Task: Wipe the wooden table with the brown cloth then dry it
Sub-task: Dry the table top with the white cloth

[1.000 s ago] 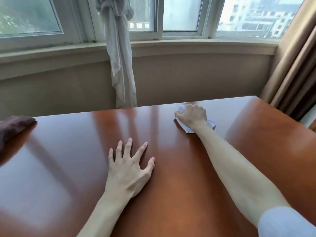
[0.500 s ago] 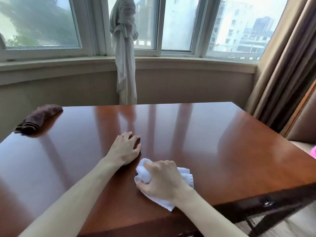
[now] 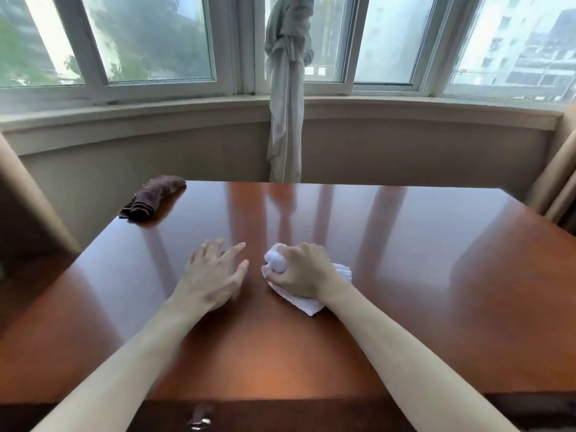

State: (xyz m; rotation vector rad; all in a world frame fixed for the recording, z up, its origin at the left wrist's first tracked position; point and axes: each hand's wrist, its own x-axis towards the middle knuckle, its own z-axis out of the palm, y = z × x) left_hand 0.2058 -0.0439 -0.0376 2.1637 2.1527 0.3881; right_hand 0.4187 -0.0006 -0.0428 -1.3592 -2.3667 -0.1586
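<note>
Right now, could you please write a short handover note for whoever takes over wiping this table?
Left hand: open, fingers spread, resting on the wooden table near its middle.
Right hand: grips a bunched white cloth, pressed on the tabletop beside the left hand.
Brown cloth: crumpled at the far left corner, in neither hand.
Done: wet wiping looks finished, since the brown cloth is set aside.
Left: finish drying with the white cloth; which parts are already dry cannot be told from the glossy surface.
</note>
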